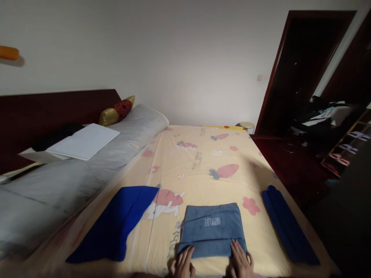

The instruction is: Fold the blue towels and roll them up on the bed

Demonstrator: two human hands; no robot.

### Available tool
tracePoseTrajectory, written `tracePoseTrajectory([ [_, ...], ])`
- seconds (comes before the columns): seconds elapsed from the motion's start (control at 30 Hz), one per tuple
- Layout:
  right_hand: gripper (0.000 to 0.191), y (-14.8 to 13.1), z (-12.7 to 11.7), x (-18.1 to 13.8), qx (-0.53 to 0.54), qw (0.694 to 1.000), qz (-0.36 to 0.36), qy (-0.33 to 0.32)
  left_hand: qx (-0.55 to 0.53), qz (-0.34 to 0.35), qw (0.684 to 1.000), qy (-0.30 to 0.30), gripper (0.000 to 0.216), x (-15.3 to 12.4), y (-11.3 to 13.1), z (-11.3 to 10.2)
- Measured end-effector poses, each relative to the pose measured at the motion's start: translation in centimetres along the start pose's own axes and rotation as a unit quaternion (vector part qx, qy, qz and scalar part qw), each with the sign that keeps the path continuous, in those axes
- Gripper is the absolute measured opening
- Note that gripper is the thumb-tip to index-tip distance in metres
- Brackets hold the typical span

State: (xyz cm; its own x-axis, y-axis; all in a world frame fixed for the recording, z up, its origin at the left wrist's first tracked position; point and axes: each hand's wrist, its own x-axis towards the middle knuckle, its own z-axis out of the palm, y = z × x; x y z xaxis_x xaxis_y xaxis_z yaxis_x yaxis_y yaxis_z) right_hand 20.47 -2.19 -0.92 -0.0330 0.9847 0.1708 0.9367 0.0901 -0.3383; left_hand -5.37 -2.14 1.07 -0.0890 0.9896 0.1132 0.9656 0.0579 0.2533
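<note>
A folded light-blue towel (212,228) with white lettering lies flat on the yellow patterned bedsheet (199,162), close to the near edge of the bed. My left hand (183,265) rests with spread fingers on the towel's near left corner. My right hand (241,261) lies flat on its near right corner. Neither hand grips it. A dark-blue cloth (118,224) is spread out to the left of the towel. A rolled or folded dark-blue cloth (286,226) lies to the right, near the bed's right edge.
A grey pillow or folded quilt (72,173) runs along the bed's left side, with a white sheet of paper (85,141) and a gold-and-red cushion (117,111) on it. A dark headboard stands behind. A dark doorway (301,69), a small stool (247,125) and shelves with clothes are at the right.
</note>
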Motion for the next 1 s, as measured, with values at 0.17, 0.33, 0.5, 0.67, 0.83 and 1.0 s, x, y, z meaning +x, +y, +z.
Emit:
tracePoseTrajectory([
  [0.17,0.043,-0.6,-2.5,3.6,0.032,0.998,-0.010,-0.049,-0.009,-0.010,1.000,-0.020,0.060,2.9,1.4,-1.8],
  [0.33,0.035,-1.3,-4.8,6.5,0.014,0.997,-0.010,-0.079,-0.004,-0.008,0.996,-0.084,0.055,5.7,1.4,-3.7],
  [0.5,0.045,-1.9,-5.3,7.0,0.002,0.997,0.004,-0.081,0.047,-0.024,0.993,-0.107,0.051,6.0,1.7,-3.5],
  [0.67,0.050,-5.6,-4.2,7.0,0.057,0.993,-0.067,-0.080,-0.011,0.079,0.994,-0.075,0.059,5.5,5.3,-1.6],
  [0.83,0.053,-6.0,-3.1,8.2,0.072,0.985,-0.111,-0.110,-0.062,0.129,0.985,-0.094,0.051,6.3,5.9,-1.1],
  [1.0,0.056,-1.1,-3.7,8.7,0.015,0.998,-0.002,-0.066,0.000,0.013,1.000,-0.002,0.049,6.8,2.1,-2.1],
])
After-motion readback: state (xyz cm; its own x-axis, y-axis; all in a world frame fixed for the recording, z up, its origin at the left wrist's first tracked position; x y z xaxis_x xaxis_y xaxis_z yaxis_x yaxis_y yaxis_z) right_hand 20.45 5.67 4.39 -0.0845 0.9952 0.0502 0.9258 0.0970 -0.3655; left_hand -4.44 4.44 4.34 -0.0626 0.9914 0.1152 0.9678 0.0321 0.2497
